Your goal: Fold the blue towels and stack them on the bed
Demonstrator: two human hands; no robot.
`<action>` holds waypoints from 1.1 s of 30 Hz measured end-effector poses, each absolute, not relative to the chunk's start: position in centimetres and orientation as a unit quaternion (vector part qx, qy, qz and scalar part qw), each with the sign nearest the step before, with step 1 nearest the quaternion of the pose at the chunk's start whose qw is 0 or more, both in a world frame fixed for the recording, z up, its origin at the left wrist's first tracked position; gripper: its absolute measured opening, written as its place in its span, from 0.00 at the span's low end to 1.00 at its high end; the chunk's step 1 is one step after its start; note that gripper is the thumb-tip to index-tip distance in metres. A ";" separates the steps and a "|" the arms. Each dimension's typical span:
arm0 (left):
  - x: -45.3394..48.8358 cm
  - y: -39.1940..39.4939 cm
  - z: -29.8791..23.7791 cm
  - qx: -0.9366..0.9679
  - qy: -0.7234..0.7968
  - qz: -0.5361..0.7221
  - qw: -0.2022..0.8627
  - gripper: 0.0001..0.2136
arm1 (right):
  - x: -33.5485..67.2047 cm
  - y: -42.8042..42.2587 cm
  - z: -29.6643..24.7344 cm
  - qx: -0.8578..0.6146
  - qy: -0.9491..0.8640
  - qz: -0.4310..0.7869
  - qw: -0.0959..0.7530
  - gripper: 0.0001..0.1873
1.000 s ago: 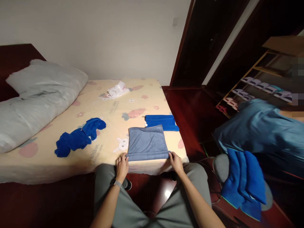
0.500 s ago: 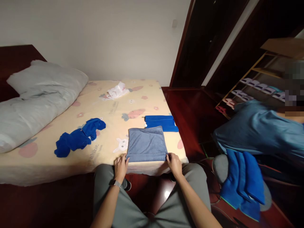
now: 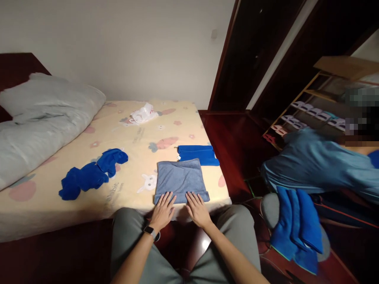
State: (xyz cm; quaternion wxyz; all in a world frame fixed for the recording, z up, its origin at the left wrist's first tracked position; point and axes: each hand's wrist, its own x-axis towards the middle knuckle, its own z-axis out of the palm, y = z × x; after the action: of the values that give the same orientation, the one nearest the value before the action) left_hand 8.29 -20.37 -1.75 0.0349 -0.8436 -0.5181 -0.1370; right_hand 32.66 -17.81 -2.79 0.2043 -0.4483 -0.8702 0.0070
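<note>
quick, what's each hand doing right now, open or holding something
Left hand: open, palm down on the near edge of the grey-blue rectangular fabric cloth.
Right hand: open, palm down on the same edge.

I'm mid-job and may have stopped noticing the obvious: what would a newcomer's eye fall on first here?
Probably the gray-blue cloth at the bedsheet's near edge, with the left hand and right hand laid on its folded near strip. Next come the vivid blue pieces: a crumpled blue heap to the left, a folded blue cloth just beyond the gray-blue one, and blue cloths at lower right.
</note>
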 end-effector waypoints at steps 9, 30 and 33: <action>4.1 -20.9 -3.6 -0.826 -0.549 -0.129 0.004 0.29 | 37.3 -16.1 -4.9 -0.453 -0.878 0.008 0.153 0.32; 2.2 -21.0 -2.3 -0.749 -0.631 -0.202 -0.026 0.18 | 40.4 -15.6 -5.1 -0.496 -0.832 0.093 0.231 0.29; 1.9 -20.4 -2.4 -0.741 -0.634 -0.217 -0.028 0.16 | 40.5 -14.9 -5.5 -0.497 -0.828 0.092 0.243 0.26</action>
State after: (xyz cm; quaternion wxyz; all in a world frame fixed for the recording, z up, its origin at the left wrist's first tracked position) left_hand 1.91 -20.37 -2.43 -0.0278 -0.7415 -0.6345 -0.2165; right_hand 40.47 -14.91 -5.54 0.2425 -0.4967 -0.8283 0.0917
